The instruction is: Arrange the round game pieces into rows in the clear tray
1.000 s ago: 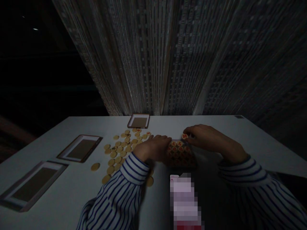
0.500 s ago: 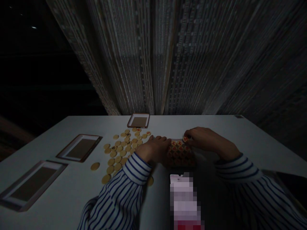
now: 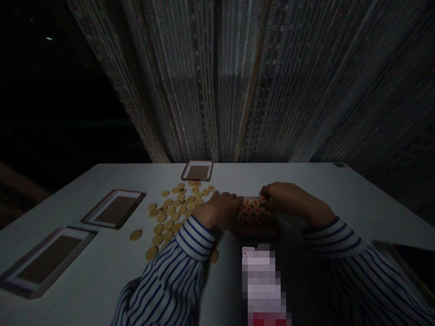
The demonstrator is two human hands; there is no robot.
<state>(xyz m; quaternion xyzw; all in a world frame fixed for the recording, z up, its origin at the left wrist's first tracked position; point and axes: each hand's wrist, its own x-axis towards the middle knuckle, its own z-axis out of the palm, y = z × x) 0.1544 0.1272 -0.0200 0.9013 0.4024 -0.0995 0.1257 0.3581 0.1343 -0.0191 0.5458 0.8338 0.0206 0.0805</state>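
Note:
A small box (image 3: 250,198) stands in front of me, filled with rows of round Chinese chess pieces (image 3: 257,210) bearing red characters. My left hand (image 3: 220,210) is at the box's left side, its fingers bent over that edge. At the far right corner of the box, my right hand (image 3: 287,199) pinches a red-marked chess piece (image 3: 263,199) level with the far row. Loose chess pieces (image 3: 168,225) are spread left of my left hand; most show plain faces, a few carry black or red marks. My left forearm hides some of them.
A phone (image 3: 263,280) with a lit, blurred screen lies nearest me. Two shallow trays (image 3: 142,197) (image 3: 93,234) lie on the left, another tray (image 3: 211,170) at the back. A dark object (image 3: 414,262) is at the right. Behind the white table (image 3: 288,174) hangs a curtain (image 3: 224,90).
The pinched chess piece has come down into the far right corner of the box, with my right hand slightly lower. My left hand has stayed at the box.

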